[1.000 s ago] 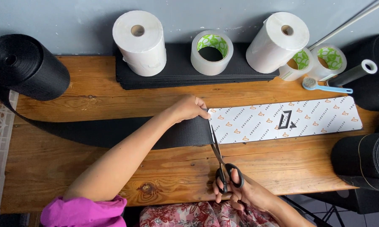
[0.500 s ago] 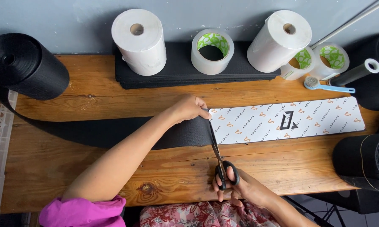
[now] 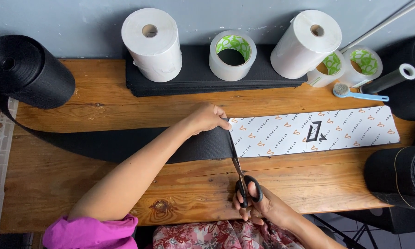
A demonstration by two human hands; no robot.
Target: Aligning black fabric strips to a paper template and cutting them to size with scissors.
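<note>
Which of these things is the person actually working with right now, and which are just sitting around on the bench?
In use: scissors in the right hand; black strip pressed down by the left hand; printed white sheet at the cut.

Lying about: white paper rolls, tape rolls, blue brush, big black roll.

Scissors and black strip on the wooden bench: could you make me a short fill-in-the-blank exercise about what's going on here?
1. The right hand grips a pair of ____ with black handles.
2. The left hand presses down the black strip beside a long ____ printed sheet.
3. The strip unrolls from a big black roll at the bench's ____ end.
4. A small brush has a ____ handle.

Missing words: scissors; white; left; blue
</note>
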